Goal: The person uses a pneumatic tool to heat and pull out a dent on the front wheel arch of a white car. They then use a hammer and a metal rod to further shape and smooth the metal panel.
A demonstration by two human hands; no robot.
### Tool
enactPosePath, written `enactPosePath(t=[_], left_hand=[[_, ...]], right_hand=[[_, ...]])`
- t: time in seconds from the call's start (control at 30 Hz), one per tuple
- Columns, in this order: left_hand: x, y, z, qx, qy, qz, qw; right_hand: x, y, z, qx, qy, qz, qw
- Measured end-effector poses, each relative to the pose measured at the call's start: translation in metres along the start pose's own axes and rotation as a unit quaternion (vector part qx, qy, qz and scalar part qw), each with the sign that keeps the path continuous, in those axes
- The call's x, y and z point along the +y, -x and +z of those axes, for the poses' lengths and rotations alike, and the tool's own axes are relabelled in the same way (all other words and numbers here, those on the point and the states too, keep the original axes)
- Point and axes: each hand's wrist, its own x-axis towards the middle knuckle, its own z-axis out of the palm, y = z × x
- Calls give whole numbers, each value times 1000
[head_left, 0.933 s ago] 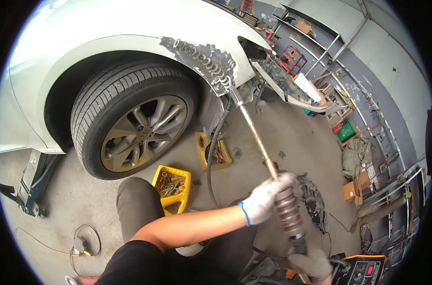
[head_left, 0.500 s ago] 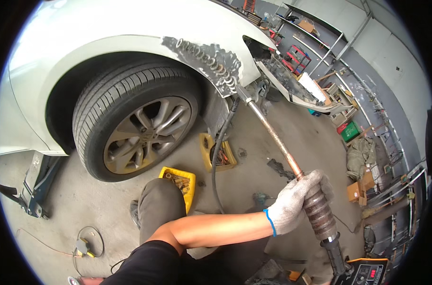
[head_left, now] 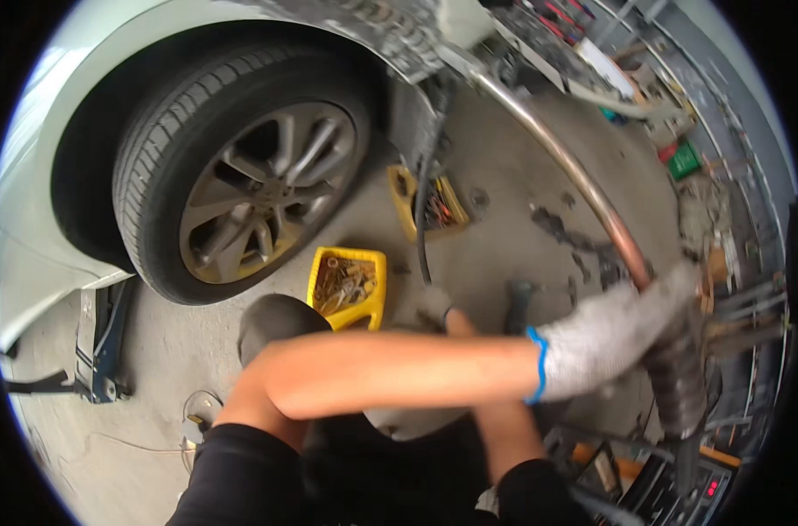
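My left hand [head_left: 622,329], in a grey knit glove with a blue cuff, is wrapped around a slide hammer, where its copper-toned rod [head_left: 583,184] meets the ribbed sliding weight [head_left: 677,377]. The rod's far tip reaches a row of metal rings [head_left: 390,22] on the bare grey patch of a pale car fender [head_left: 127,39]. Below my left forearm comes my right arm; my gloved right hand [head_left: 434,302] shows only partly behind that forearm. It is at a black cable [head_left: 423,210] hanging from the fender's edge. Blur hides its fingers.
A wheel [head_left: 267,193] fills the arch on the left, with a floor jack [head_left: 96,351] behind it. Two yellow bins, one nearer [head_left: 377,263] and one farther [head_left: 399,197], hold small metal parts. A control box [head_left: 679,486] with a red display stands at lower right.
The view has dropped and shifted closer. My left hand and the slide hammer's handle end sit farther right in view. My right hand has come across to the black cable.
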Motion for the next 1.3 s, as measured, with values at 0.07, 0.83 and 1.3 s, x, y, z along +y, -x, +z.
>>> enactPosePath(t=[0.07,0.83,1.3], left_hand=[[-12,0,0,25,85,68,994],[-4,-7,3,-14,291,-25,956],[-14,-25,19,-37,310,-40,949]], right_hand=[[16,-27,41,16,53,-9,998],[-106,-27,59,100,-380,-264,881],[-197,-58,5,316,-159,-479,803]])
